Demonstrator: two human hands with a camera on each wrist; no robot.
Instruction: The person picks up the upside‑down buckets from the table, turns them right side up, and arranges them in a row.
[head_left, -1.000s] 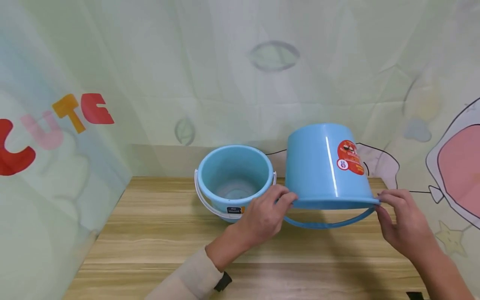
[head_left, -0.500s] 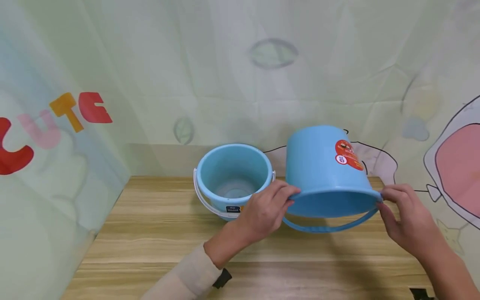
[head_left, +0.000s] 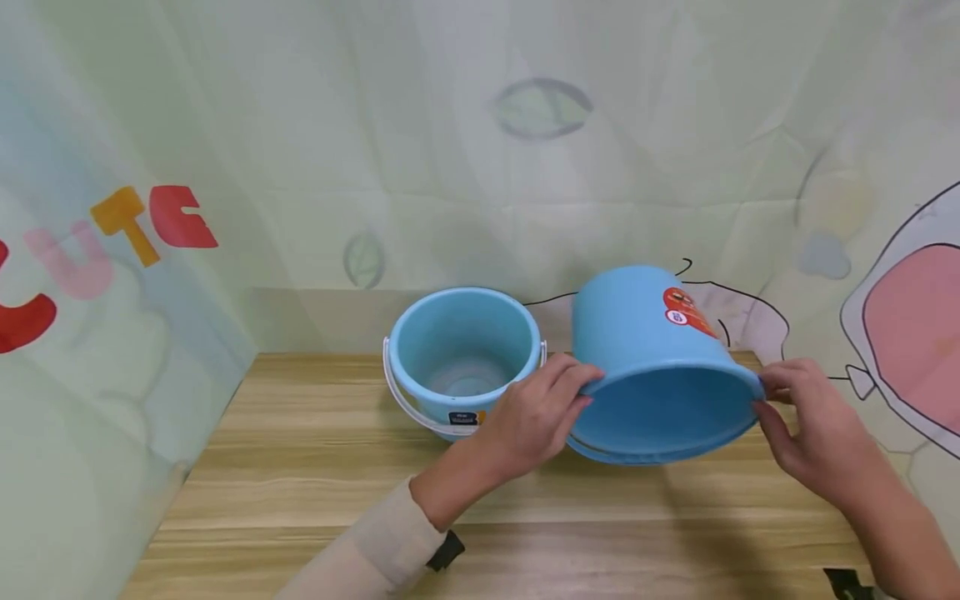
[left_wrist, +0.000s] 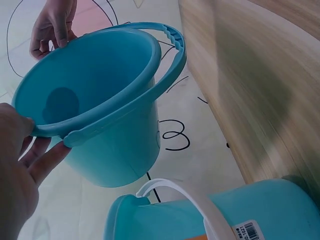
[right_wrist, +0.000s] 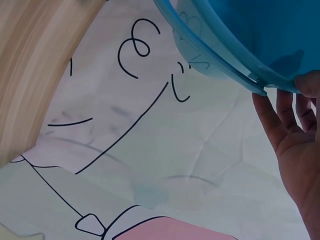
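A blue plastic bucket (head_left: 637, 321) with a red round sticker is tilted on its side above the table, its mouth facing down and toward me. My left hand (head_left: 528, 412) pinches its rim at the left, thumb and fingers on either side. At the opposite side of the rim, my right hand (head_left: 813, 425) pinches it the same way. The bucket's blue handle (left_wrist: 172, 65) hangs along the rim. Left of it, a second light-blue bucket (head_left: 420, 358) with a white handle (head_left: 397, 387) stands upright on the table, its inside showing bare. My left hand overlaps its right front.
The wood-grain table (head_left: 300, 475) ends at the back against a printed cloth (head_left: 420, 167), which also hangs at both sides. Dark straps (head_left: 447, 550) show near both wrists.
The held bucket has tipped further, its base going lower and back and its mouth turning more toward me. Both hands have stayed on its rim. The standing bucket has not moved.
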